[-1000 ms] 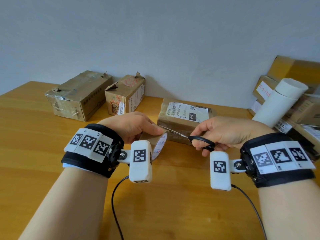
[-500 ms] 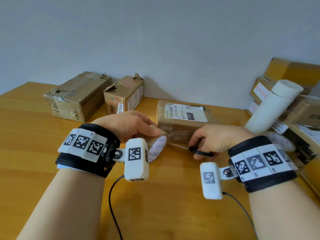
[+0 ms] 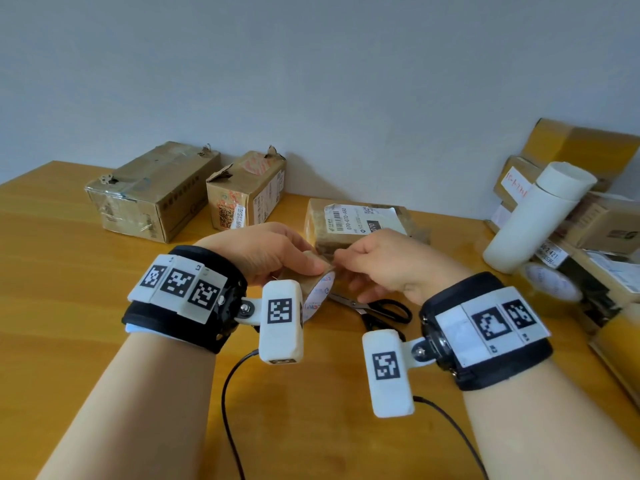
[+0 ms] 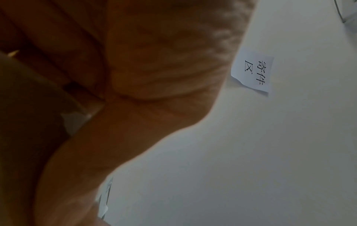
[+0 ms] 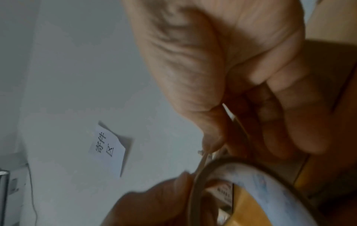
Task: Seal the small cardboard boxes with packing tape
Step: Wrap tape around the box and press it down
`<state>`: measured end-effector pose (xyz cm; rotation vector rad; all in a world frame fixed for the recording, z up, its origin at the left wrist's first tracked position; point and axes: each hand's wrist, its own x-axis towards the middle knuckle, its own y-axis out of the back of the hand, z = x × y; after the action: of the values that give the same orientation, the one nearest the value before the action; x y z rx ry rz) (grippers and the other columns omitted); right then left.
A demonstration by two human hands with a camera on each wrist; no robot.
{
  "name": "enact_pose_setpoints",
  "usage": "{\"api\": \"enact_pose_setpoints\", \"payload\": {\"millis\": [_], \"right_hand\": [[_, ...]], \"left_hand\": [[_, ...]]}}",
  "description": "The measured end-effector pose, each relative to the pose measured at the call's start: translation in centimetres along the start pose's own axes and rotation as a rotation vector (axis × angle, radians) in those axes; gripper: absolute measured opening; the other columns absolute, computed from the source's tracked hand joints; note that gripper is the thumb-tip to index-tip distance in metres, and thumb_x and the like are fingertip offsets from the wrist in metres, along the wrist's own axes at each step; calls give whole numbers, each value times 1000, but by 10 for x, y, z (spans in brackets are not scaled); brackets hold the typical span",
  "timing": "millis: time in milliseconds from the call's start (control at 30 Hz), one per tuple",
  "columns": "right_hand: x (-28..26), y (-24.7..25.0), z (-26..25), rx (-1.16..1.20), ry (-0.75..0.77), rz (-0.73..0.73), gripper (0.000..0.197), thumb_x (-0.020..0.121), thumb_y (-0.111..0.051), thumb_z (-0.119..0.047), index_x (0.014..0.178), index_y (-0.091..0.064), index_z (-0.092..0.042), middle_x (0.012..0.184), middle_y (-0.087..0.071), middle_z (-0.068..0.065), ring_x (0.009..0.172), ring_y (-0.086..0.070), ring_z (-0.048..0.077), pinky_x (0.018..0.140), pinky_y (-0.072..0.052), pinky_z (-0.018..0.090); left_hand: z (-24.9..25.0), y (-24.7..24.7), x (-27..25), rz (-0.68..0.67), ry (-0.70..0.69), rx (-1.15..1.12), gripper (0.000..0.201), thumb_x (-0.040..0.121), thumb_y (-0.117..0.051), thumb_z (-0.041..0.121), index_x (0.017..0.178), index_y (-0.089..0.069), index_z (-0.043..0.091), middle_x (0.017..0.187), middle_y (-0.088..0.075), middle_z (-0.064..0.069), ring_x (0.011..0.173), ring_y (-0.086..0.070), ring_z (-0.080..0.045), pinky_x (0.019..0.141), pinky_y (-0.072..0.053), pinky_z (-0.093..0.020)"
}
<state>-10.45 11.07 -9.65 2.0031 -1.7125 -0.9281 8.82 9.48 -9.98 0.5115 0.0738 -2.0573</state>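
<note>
My left hand (image 3: 301, 263) grips a roll of brown packing tape (image 3: 317, 289) above the wooden table (image 3: 69, 289). Thumb and forefinger of my right hand (image 3: 344, 259) pinch the free tape end (image 5: 204, 159) at the roll's (image 5: 257, 188) rim. Black-handled scissors (image 3: 379, 310) lie on the table just under my right hand. Right behind both hands lies a flat cardboard box (image 3: 360, 221) with a white shipping label. The left wrist view shows only my palm (image 4: 135, 76) close up and the wall.
Two worn cardboard boxes (image 3: 152, 192) (image 3: 246, 192) stand at the back left by the wall. At the right, a white tube (image 3: 533, 216) leans on a pile of cardboard boxes (image 3: 602, 223). Camera cables (image 3: 228, 393) trail over the near table. A paper note (image 5: 108, 148) hangs on the wall.
My right hand has put the scissors down on the table and moved up to the roll, where it now pinches the tape end. My left hand has kept hold of the roll.
</note>
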Motion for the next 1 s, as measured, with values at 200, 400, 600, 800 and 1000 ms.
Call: {"api": "enact_pose_setpoints", "payload": {"millis": [200,400,600,800,1000], "right_hand": [[2,-12,-6,90,-51,96,17,97,-69,-29,95,-74,-12,87,-75,7,82,-74,20,77,-65,37],[3,-16,-2,40,-24,145,11,100,-64,-21,98,-73,-15,94,-75,7,86,-74,20,80,-64,37],[1,-16,-2,-335,129,121,17,104,-51,-18,110,-67,-18,107,-63,0,96,-58,16,68,-45,23],[-5,-16,0,-482,288,104,11,106,-48,-24,98,-56,-22,98,-59,-3,85,-54,12,64,-40,25],[-8,-17,2,-361,381,110,15,107,-47,-25,93,-53,-27,101,-63,-3,83,-68,9,77,-61,37]], "left_hand": [[1,1,1,-2,-20,84,30,81,-74,13,110,-70,8,107,-73,-20,90,-70,-30,94,-52,-44],[3,-1,2,-27,-17,166,38,75,-82,20,110,-68,15,103,-75,-15,106,-68,-36,105,-47,-55],[3,-3,3,-72,-3,164,40,76,-82,15,111,-62,14,103,-75,-17,106,-68,-39,104,-47,-55],[-1,-1,6,-96,11,190,79,63,-88,16,133,-52,20,101,-76,-11,91,-73,-29,92,-55,-46],[-3,5,7,-127,-5,246,78,73,-83,15,140,-47,35,107,-74,-10,93,-74,-28,88,-56,-45]]}}
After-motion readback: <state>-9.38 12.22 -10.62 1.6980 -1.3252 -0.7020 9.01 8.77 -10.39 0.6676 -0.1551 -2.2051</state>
